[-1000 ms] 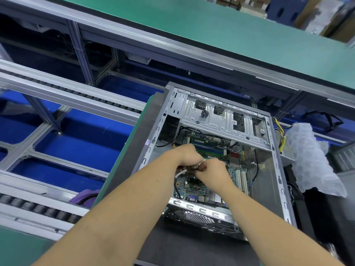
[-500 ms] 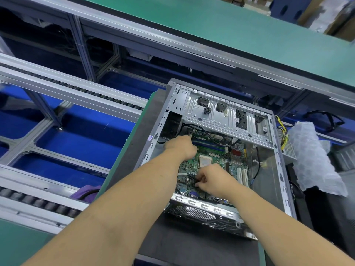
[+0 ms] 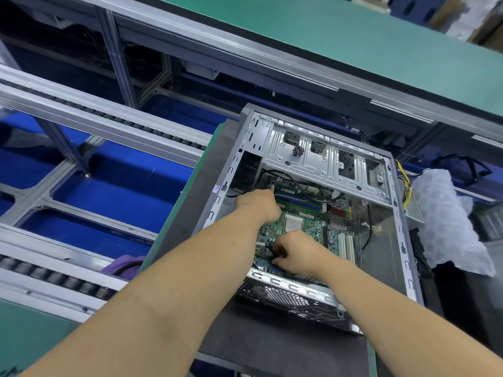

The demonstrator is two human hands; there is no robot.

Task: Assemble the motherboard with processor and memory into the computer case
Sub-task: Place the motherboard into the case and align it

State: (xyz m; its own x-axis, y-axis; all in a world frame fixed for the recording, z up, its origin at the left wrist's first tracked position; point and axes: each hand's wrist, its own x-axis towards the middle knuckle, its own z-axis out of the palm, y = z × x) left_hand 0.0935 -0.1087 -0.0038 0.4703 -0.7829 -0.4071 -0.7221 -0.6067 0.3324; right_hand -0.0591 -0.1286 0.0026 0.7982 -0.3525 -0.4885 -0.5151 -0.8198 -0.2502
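Assembly-line bench, seen from above: at far left, silver aluminium roller conveyor rails [image 3: 103, 126] run over a glossy blue floor [image 3: 114, 186], w/ a crumpled purple cloth [image 3: 125, 263] lying by the near rail. A dark grey rubber work mat [image 3: 272, 346] edged in green covers the bench. On it, centre frame, lies the open grey steel computer case [image 3: 324, 161] on its side, a small cluster of dark screws [image 3: 298, 151] sitting on its silver drive-bay bracket. Inside, flat on the case floor, sits the green motherboard [image 3: 307, 227], pale square processor near its middle, memory sticks slotted along its far edge.

The worker's left hand [image 3: 258, 206] reaches in at the board's upper-left corner, fingers curled under & hidden; whether they hold anything cannot be told. The right hand [image 3: 295, 253] works at the board's near edge, fingertips pinched on a thin black cable [image 3: 276, 253].

Right of the case: yellow-and-black wire bundle [image 3: 407, 186], then a sheet of white bubble wrap [image 3: 446, 221]. A long green-topped bench [image 3: 326, 31] spans the background.
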